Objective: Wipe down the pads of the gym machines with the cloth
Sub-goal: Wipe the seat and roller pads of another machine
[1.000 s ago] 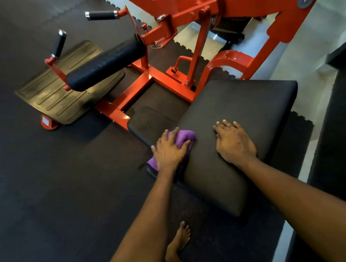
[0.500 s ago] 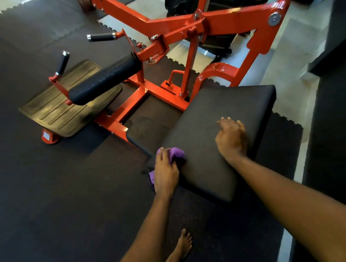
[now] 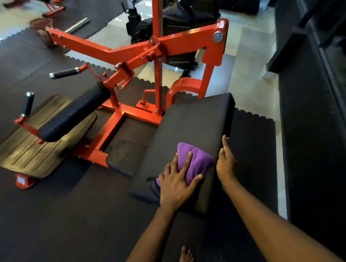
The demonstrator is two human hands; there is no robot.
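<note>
A purple cloth (image 3: 194, 159) lies on the near half of the black seat pad (image 3: 192, 121) of a red gym machine. My left hand (image 3: 177, 182) presses flat on the cloth, fingers spread over it. My right hand (image 3: 225, 162) grips the pad's right edge, fingers curled over the side. A black cylindrical roller pad (image 3: 73, 112) sits to the left on the red frame. A smaller black pad (image 3: 125, 158) lies low beside the seat.
The red frame (image 3: 132, 51) rises behind the seat, with two black handles (image 3: 63, 73) at the left. A ribbed footplate (image 3: 29, 142) lies on the black rubber floor. My bare foot (image 3: 186, 259) stands below. A dark wall (image 3: 316, 137) runs along the right.
My left hand slid the cloth from the pad's left edge rightward onto its top. My right hand moved from the pad's top to its right edge. The view tilted up.
</note>
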